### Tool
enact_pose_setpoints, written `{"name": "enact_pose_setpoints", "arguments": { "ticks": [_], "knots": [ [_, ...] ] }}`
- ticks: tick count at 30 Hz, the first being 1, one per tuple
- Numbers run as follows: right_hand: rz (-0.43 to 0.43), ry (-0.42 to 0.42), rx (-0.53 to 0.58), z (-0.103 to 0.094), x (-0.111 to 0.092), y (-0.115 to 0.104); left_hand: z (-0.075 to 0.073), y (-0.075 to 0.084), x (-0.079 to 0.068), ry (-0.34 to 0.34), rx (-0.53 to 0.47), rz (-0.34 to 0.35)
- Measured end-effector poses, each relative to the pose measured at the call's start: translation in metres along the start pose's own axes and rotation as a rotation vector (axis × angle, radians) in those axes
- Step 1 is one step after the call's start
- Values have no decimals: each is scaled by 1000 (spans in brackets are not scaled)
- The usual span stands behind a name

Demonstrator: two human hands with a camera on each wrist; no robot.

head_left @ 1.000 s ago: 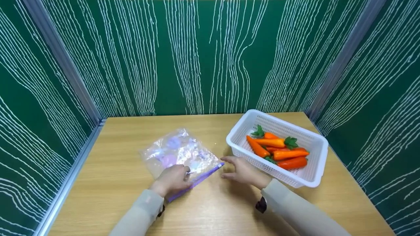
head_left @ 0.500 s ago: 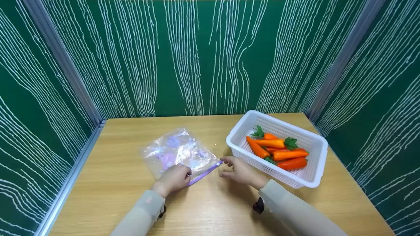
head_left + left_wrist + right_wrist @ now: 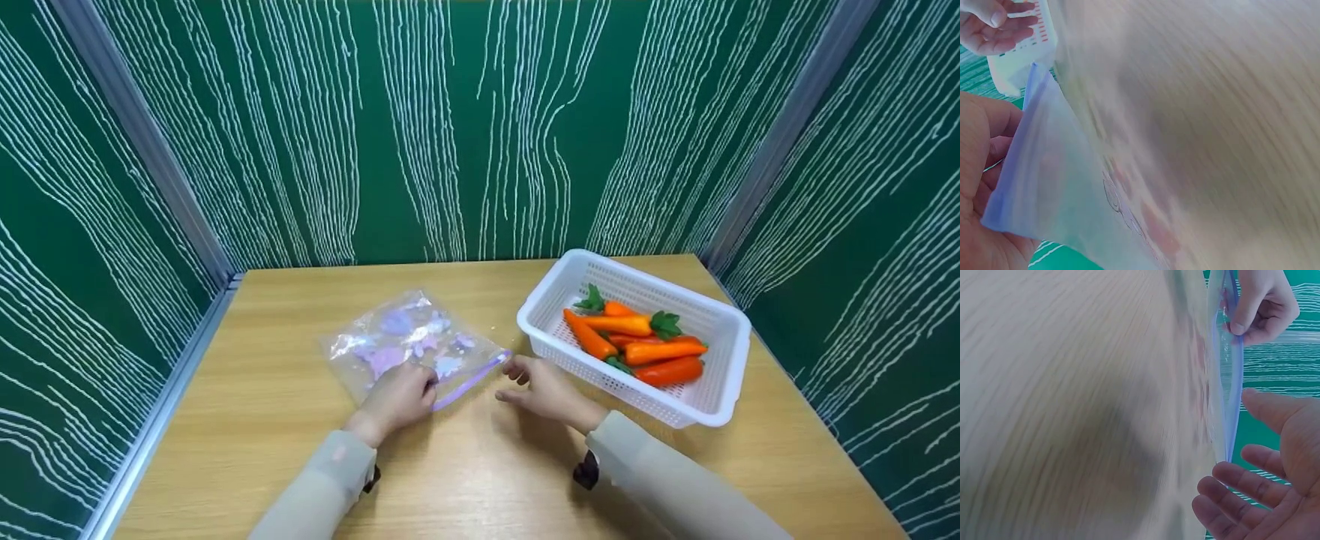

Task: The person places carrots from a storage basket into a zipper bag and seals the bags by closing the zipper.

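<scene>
Pinching: the left hand [image 3: 397,401] grasps a clear plastic bag [image 3: 394,326] by its purple zip edge [image 3: 469,386], thumb and fingers closed on the strip.
Reaching: the right hand [image 3: 551,390] holds nothing, its fingers loosely spread beside the zip's far end; whether a fingertip touches the plastic is hard to say.
Bag: left of center on the tabletop, glossy, showing lilac, pink and pale blue shapes.
Tabletop [image 3: 465,487]: pale wood grain, with bright glare in front and shadows below the hands.
Basket [image 3: 652,292]: white, perforated, standing at a slant on the right, just beyond the right hand, with orange and red vegetables [image 3: 664,352] with green tops inside.
Walls [image 3: 480,150]: deep green on three sides, streaked with wavering white lines.
Corners: gray metal posts [image 3: 150,142] rise at left and right.
Left border: a metal rail [image 3: 160,409] runs along the table.
Sleeves [image 3: 307,491]: pale gray, dark bands [image 3: 587,470] at the wrists.
</scene>
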State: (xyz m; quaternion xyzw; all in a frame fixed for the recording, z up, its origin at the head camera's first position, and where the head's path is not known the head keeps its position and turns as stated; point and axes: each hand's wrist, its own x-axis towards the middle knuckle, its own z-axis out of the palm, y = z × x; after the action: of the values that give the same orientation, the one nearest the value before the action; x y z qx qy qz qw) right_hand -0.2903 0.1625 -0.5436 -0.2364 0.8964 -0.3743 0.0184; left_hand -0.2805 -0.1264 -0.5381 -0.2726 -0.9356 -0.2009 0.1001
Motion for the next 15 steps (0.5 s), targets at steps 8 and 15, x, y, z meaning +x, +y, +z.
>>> {"name": "enact_pose_setpoints", "arguments": {
  "ticks": [8,15],
  "knots": [
    [20,-4,57,7,4,-2,-5,2,0,30,-60,-41],
    [108,62,198,16,9,-6,-8,0,3,69,-75,-12]
  ]
}}
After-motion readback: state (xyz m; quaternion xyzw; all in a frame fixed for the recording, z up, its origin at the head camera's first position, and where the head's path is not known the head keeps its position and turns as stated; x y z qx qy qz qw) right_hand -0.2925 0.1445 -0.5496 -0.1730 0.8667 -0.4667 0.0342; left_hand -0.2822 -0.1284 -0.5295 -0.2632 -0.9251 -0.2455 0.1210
